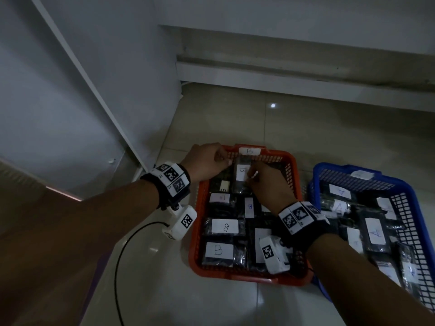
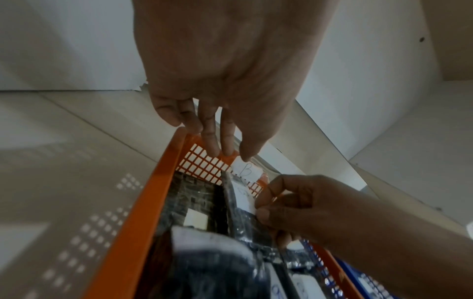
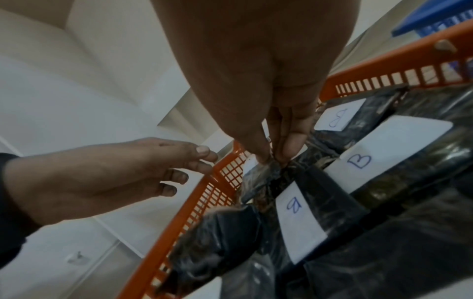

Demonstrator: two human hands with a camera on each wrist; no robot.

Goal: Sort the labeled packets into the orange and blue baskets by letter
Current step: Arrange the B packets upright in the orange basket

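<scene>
Hiding packet (image 1: 242, 178) corner: right hand (image 1: 266, 184) fingers (image 3: 263, 149).

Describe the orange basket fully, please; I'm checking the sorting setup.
The orange basket looks like plastic, rectangular with rounded corners and grid walls. It sits on the tiled floor, left of the blue basket. A white B tag marks its far rim. Dark packets labelled B fill it. The left hand touches the far rim; the right hand pinches a packet inside.

head looks down; wrists close, sharing the orange basket (image 1: 292, 161).
</scene>
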